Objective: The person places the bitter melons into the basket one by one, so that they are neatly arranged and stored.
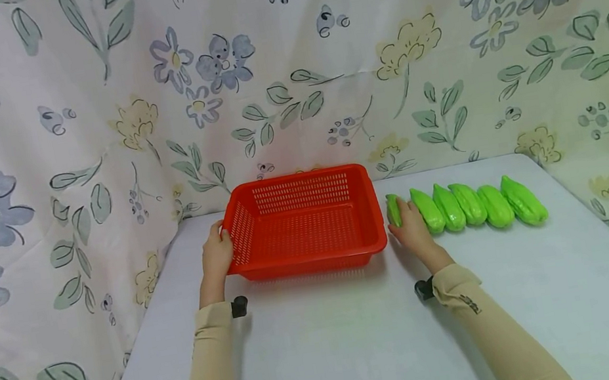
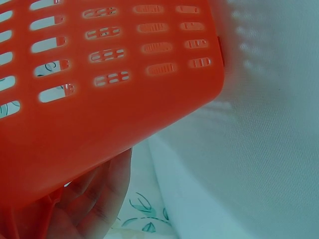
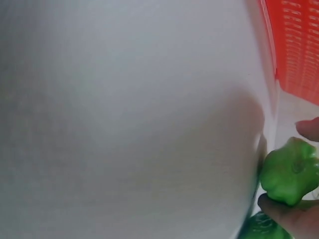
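Observation:
In the head view, a red plastic basket (image 1: 307, 268) with slotted walls stands in the middle of the table. My left hand (image 1: 216, 252) grips its left rim; in the left wrist view the fingers (image 2: 107, 194) curl up under that rim beside the slotted side wall. My right hand (image 1: 414, 232) is around the leftmost green pepper (image 1: 393, 210), just right of the basket. The right wrist view has this pepper (image 3: 289, 172) between thumb and fingers, the thumb at its upper side and a finger against its lower side.
Several more green peppers (image 1: 467, 204) lie in a row on the white table (image 1: 335, 344), right of my right hand. A floral curtain (image 1: 288, 86) hangs behind the table and along both sides. The basket's right wall stands close to my right hand.

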`<state>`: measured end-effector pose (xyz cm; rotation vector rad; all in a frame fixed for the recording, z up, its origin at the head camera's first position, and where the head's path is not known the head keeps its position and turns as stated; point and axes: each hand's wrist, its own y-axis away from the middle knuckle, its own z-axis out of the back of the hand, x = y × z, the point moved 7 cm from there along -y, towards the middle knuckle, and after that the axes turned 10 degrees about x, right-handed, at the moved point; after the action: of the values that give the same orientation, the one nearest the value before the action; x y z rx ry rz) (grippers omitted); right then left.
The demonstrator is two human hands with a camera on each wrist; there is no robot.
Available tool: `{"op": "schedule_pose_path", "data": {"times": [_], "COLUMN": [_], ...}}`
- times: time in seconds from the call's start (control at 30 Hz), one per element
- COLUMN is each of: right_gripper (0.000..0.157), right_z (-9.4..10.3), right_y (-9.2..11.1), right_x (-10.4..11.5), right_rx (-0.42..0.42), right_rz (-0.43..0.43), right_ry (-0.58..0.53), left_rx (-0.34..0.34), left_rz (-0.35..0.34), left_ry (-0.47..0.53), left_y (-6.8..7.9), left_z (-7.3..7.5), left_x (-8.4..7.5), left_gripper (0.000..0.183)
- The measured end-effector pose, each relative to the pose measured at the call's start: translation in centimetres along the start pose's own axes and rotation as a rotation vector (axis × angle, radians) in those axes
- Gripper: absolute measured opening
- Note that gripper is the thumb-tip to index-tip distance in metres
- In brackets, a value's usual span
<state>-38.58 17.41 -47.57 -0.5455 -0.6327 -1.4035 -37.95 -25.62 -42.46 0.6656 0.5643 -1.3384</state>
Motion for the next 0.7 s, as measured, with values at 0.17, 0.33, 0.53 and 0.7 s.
{"op": "schedule_pose_path", "data": {"times": [0.17,0.33,0.53,0.7], "right_gripper": [0.070,0.069,0.069,0.067], "right_z": [0.1,0.4,0.9,1.5], "right_y": [0.1,0.1,0.4,0.6], "right_x": [-0.1,-0.1,0.2,0.9], "right_rx": [0.006,0.003,-0.021,-0.075], "right_rz": [-0.015,-0.010,0.032,0.087], "right_ry": [-0.029,-0.054,-0.104,-0.110], "left_rx": [-0.011,-0.016,-0.006,-0.002], "left_rz": [-0.013,-0.024,-0.023,-0.020], "left_ry": [-0.011,-0.002,0.010,0.009], "left_y": [0.0,0.0,0.0,0.0], "left_z": [0.1,0.1,0.0,-0.1], "left_x": [-0.1,-0.3,-0.1,0.1], "left_gripper": [0.049,0.049,0.050,0.049]}}
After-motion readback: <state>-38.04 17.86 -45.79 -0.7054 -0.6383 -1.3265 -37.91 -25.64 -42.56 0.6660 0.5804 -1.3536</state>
